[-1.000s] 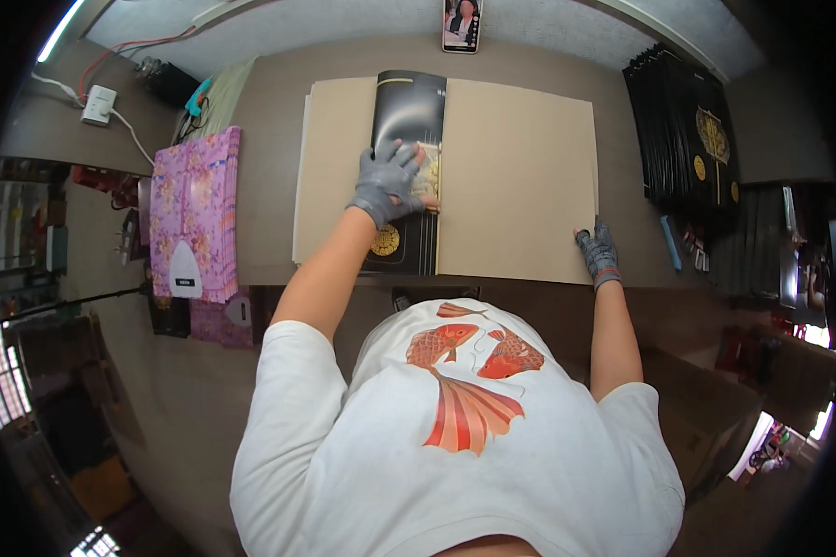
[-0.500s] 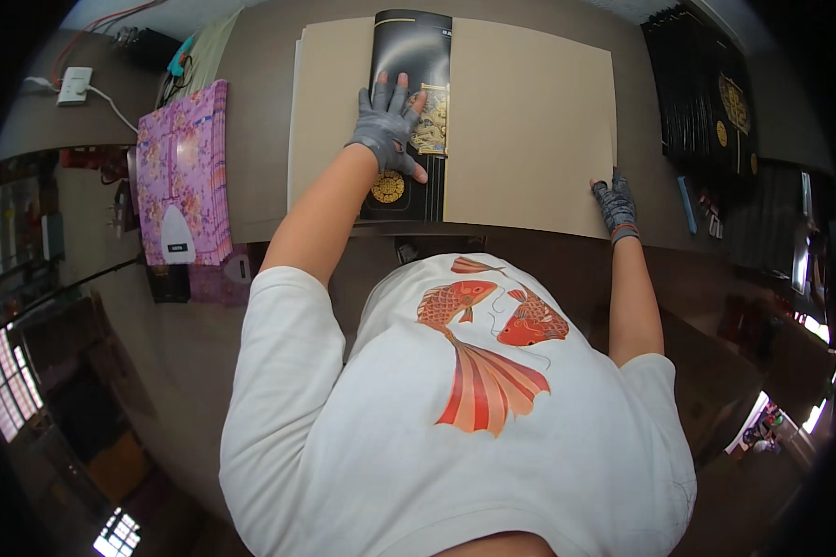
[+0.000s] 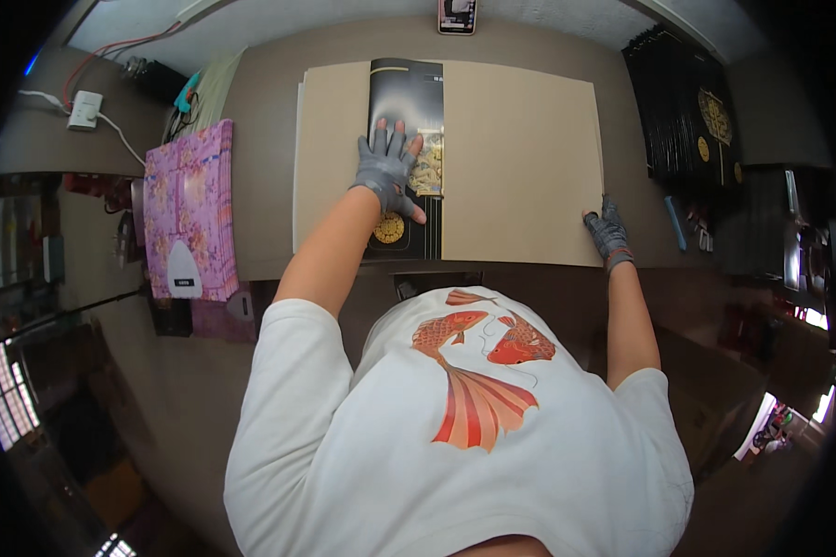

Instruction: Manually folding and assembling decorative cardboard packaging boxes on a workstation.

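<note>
A wide brown cardboard sheet (image 3: 520, 167) lies on the table in front of me, with a pale layer showing at its left edge. Across its left part runs a glossy black panel (image 3: 404, 93) with gold patterns, a round gold emblem near its lower end. My left hand (image 3: 387, 172), in a grey fingerless glove, rests flat on this panel with its fingers spread. At the sheet's right edge is my right hand (image 3: 607, 232), gloved alike. Its thumb lies over the top and its other fingers close at the edge; their tips are partly hidden.
On the left lies a stack of purple floral folded pieces (image 3: 190, 204), near a white power adapter (image 3: 85, 110) with cables. A stack of black-and-gold pieces (image 3: 683, 107) stands at the right, with a blue tool (image 3: 675, 223) below it. A phone (image 3: 457, 17) is at the far edge.
The whole view has shifted, so the table sits lower and a phone shows at the far edge. Both hands keep their places on the panel and the sheet's edge.
</note>
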The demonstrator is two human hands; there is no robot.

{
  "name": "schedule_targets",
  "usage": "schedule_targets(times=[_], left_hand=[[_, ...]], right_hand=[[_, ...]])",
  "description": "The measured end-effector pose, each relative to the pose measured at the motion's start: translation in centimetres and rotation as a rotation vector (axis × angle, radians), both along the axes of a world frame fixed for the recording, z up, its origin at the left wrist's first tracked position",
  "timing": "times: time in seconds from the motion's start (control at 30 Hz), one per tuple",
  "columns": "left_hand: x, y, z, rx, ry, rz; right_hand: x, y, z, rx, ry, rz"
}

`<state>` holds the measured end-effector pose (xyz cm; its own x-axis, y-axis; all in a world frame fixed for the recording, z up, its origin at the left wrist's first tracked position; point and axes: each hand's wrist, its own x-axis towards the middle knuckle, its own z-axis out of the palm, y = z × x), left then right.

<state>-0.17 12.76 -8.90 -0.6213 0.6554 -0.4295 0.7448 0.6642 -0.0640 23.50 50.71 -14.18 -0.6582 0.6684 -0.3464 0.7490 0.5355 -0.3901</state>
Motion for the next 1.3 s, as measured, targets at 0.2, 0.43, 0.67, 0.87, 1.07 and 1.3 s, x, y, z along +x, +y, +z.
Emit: schedule_targets(times=[0.2,0.43,0.67,0.87,1.07,1.3], left_hand=[[-0.1,-0.4,-0.1,0.002,0.009,0.004],[-0.4,-0.1,-0.4,0.042,-0.002,-0.008],[-0.3,-0.2,-0.2,0.045,-0.005,0.004],[-0.4,-0.3,-0.1,0.038,-0.021,0.004],[-0.5,-0.5,-0.3,0.042,-0.01,-0.003],[-0.3,-0.4,-0.1,0.055,0.003,0.01]], right_hand=[[-0.8,-1.3,7.6,-1.141,0.641,-0.042],[-8.4,-10.2,5.5,-0.418,0.921,0.477],[-10.8,-19.9,4.6,0.394,0.25,0.662],[-10.8,-19.4,2.4,0.504,0.19,0.711],[-12.5,-17.7,3.2,0.472,0.274,0.65],[-12.6,-18.8,4.0,0.554,0.084,0.7]])
